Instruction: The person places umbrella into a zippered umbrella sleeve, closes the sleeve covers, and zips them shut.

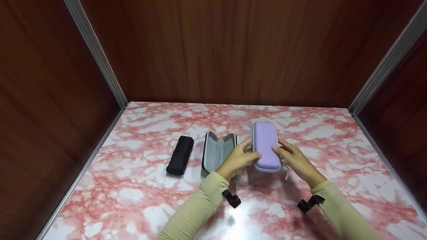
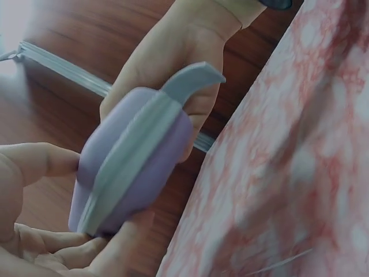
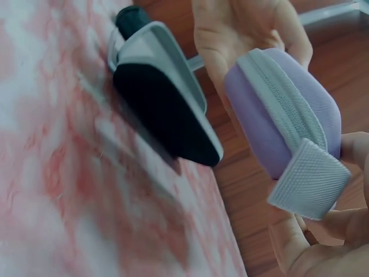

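Note:
Both hands hold a purple zippered case (image 1: 266, 143) above the table, its broad smooth face turned up in the head view. My left hand (image 1: 237, 159) grips its left edge, thumb on top and fingers beneath. From the other side my right hand (image 1: 293, 156) pinches the right edge, with its thumb on the upper face. A pale grey zip band (image 2: 135, 158) runs round the case, and a grey fabric tab (image 3: 311, 180) sticks out at one end. The zip looks closed along the end that the wrist views show.
Left of the purple case, an open black case (image 1: 213, 155) with grey lining stands on the table, partly behind my left hand. Farther left lies a long black pouch-like bundle (image 1: 180, 155). Brown wooden panels (image 1: 233, 50) wall the red-and-white marbled table (image 1: 133, 206).

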`<state>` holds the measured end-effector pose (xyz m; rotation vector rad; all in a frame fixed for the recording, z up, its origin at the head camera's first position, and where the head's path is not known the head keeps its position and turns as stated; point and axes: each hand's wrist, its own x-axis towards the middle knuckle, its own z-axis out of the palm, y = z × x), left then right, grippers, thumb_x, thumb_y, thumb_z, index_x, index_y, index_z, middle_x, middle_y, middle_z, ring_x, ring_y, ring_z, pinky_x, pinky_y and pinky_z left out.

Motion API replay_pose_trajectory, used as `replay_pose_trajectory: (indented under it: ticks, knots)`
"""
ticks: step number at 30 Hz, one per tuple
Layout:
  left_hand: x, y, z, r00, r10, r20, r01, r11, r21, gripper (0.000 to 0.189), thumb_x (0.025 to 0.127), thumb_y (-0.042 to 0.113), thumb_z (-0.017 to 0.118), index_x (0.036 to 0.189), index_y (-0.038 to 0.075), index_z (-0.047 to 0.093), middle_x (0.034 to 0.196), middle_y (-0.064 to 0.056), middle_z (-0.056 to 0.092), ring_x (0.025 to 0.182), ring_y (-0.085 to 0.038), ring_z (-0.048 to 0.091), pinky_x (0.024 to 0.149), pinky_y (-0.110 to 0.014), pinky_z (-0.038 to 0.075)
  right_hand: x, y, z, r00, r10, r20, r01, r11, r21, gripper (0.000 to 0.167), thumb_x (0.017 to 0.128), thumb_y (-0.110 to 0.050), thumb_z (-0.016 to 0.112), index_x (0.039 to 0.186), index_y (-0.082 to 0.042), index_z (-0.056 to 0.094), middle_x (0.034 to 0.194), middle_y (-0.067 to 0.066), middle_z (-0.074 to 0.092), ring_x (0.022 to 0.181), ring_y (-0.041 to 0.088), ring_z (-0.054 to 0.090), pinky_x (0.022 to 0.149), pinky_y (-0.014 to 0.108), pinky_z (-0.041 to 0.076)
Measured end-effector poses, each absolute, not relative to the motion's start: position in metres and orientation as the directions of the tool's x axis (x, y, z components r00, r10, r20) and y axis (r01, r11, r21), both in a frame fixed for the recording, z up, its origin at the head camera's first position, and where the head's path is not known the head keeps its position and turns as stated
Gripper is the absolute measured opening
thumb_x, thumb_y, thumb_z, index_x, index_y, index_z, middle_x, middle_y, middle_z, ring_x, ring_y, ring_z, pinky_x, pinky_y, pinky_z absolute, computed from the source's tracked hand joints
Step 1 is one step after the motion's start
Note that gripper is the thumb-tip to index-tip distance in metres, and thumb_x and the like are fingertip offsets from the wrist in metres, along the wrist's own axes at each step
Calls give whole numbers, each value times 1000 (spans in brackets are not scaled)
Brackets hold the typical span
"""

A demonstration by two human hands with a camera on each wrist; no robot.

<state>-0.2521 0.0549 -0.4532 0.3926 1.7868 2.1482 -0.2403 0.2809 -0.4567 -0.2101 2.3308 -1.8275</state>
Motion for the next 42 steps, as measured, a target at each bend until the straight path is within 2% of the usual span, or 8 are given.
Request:
replay_pose_trajectory:
  ticks: [4,8,16,20,24,29,36,42]
  knots:
    - [-250,64,-458,-915,402,30,-15,-110,994,68,86,-2,66,149,-5,39,130,-19,61,110,-27,63,89,-37,55,-239,288,-463,-971,-224,-87,27,260,-965,73,102,-41,55,159,-8,24,121,19,57,103,26,64,94,40,50]
    - [-249,73,-464,-923,384,28,4,-62,998,68,87,-6,64,149,-7,37,135,-22,57,114,-30,62,91,-35,54,-238,295,-468,-968,-219,-125,61,277,-959,74,102,-41,55,159,-7,22,116,17,61,99,24,65,93,40,50]
    - [-250,89,-479,-938,344,-37,-42,-8,999,70,89,-6,61,152,-7,31,142,-24,51,124,-34,56,95,-38,52,-241,300,-476,-967,-172,-188,124,326,-937,78,101,-45,56,159,-7,22,111,12,62,91,18,58,79,33,48]
    - [-250,96,-486,-949,311,-59,-54,22,998,72,85,-7,58,152,-5,33,142,-22,52,125,-32,55,98,-39,49,-242,301,-482,-963,-169,-209,140,349,-927,80,101,-46,56,160,-6,20,115,14,60,94,20,60,82,34,50]
    - [-251,101,-491,-958,281,-53,-34,71,997,74,80,-8,57,151,-5,36,141,-21,52,123,-29,54,100,-38,47,-245,304,-488,-959,-177,-220,145,358,-923,80,101,-44,56,159,-3,19,111,14,60,93,19,59,83,32,50]
    - [-251,105,-495,-960,274,-49,-22,101,995,73,77,-10,55,149,-5,39,138,-19,55,121,-25,53,101,-37,44,-248,307,-493,-961,-174,-217,131,404,-905,79,102,-42,56,158,0,20,111,13,63,93,18,60,85,31,48]
    - [-252,103,-502,-965,247,-90,-61,122,991,77,75,-11,53,149,-3,40,141,-17,53,125,-25,49,105,-38,40,-252,304,-501,-958,-182,-220,118,451,-885,79,101,-44,57,156,2,24,108,13,65,93,20,61,83,33,48]
    - [-251,103,-507,-965,252,-78,-51,112,992,76,74,-13,54,148,-4,41,137,-18,56,123,-26,51,105,-39,41,-254,305,-502,-958,-194,-210,85,507,-858,76,101,-43,56,153,6,30,114,15,64,98,21,60,89,36,46]
